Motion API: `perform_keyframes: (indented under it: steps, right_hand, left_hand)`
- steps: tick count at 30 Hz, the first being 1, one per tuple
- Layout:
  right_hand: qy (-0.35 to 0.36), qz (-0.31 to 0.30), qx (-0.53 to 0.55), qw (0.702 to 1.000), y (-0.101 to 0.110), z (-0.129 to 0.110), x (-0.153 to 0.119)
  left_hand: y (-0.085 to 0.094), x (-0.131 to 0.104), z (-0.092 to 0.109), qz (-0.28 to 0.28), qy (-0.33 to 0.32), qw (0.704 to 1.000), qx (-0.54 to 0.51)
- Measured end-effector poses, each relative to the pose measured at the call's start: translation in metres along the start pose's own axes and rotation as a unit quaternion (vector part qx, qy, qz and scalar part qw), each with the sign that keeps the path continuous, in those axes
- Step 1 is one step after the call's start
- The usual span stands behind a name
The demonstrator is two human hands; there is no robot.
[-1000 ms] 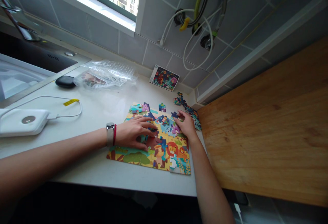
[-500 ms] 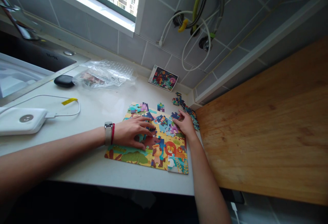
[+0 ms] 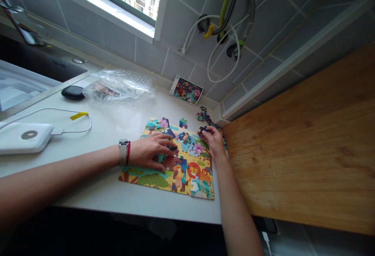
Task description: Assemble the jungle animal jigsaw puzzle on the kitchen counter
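A colourful jigsaw puzzle [image 3: 158, 179] with animals lies on the white counter, with several loose pieces resting on top of it. Across its left part my left hand [image 3: 154, 150] lies with fingers spread, covering some of the picture. At the puzzle's upper right corner my right hand [image 3: 214, 140] pinches a dark puzzle piece [image 3: 202, 130] between thumb and fingers. One loose puzzle piece [image 3: 183, 123] sits just beyond the top edge. Behind my right hand is a heap of dark pieces [image 3: 203, 114], partly hidden by it.
A picture card [image 3: 187, 90] leans by the tiled wall. Clear plastic packaging [image 3: 117, 88], a black oval case [image 3: 73, 92] and a white power bank [image 3: 26, 138] with cable are on the left. A wooden panel [image 3: 304, 142] borders the counter's right side.
My right hand has lifted a dark piece off the puzzle's upper right and drawn slightly right, uncovering the purple animal and greenery there. My left hand stays in place.
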State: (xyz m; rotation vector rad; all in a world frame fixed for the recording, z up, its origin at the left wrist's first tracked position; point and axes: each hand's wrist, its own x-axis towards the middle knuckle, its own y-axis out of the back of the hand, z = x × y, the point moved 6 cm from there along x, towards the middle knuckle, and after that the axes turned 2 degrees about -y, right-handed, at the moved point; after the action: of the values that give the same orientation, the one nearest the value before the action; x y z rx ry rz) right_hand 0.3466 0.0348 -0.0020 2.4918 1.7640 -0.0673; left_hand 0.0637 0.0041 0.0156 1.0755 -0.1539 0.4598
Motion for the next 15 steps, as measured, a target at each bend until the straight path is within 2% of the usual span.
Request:
perform_keyframes:
  steps: [3,7,15]
  right_hand:
    - [-0.019,-0.027,0.06,0.998,-0.005,-0.007,-0.006]
    - [-0.019,-0.045,0.043,0.998,-0.01,-0.014,-0.011]
    - [-0.049,-0.078,0.038,0.995,-0.024,-0.012,-0.02]
  left_hand:
    - [0.0,0.0,0.0,-0.004,-0.001,1.0,0.008]
    - [0.0,-0.001,0.0,-0.005,-0.003,1.0,0.015]
    - [0.002,0.0,0.001,0.007,-0.009,1.0,0.01]
